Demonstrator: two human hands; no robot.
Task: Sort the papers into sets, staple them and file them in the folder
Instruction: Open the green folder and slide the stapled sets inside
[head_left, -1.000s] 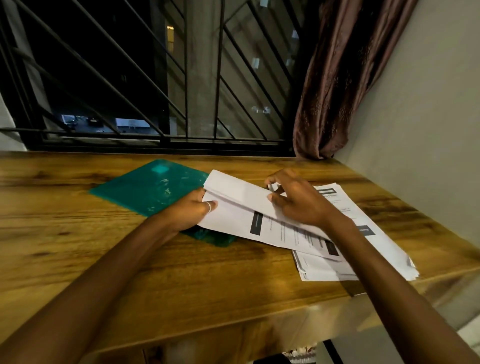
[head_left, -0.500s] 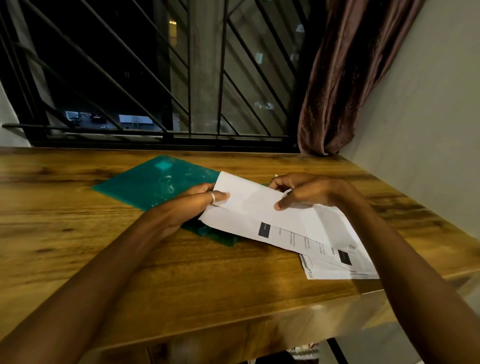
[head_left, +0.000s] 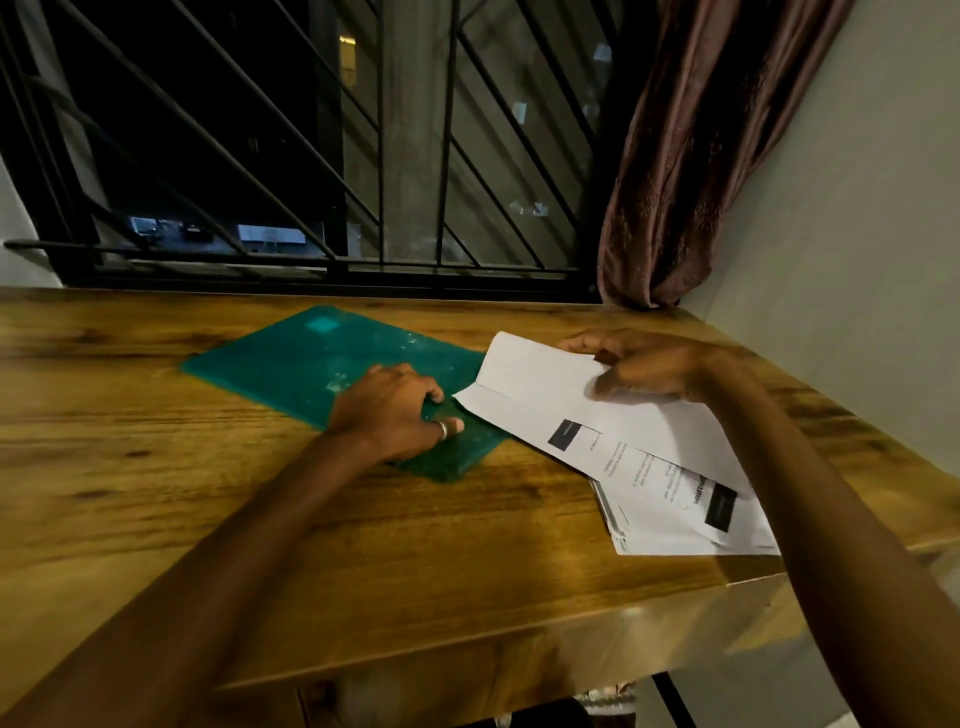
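A green folder (head_left: 311, 364) lies flat on the wooden desk (head_left: 260, 519). My left hand (head_left: 395, 410) is on its right part, with fingers curled down onto the cover and the thumb close beside them. My right hand (head_left: 644, 369) pinches the far corner of a set of white printed papers (head_left: 545, 384) and holds that end slightly off the desk; its left edge overlaps the folder. Under it lies a stack of more printed papers (head_left: 675, 525) near the desk's right front edge. No stapler is in view.
A barred window (head_left: 311, 156) runs along the back of the desk. A brown curtain (head_left: 701, 156) hangs in the right corner, beside a plain wall (head_left: 857, 260). The desk's front edge runs close below the paper stack.
My left hand let go of the paper set's left edge and moved left onto the green folder. My right hand still holds the set, shifted a little right.
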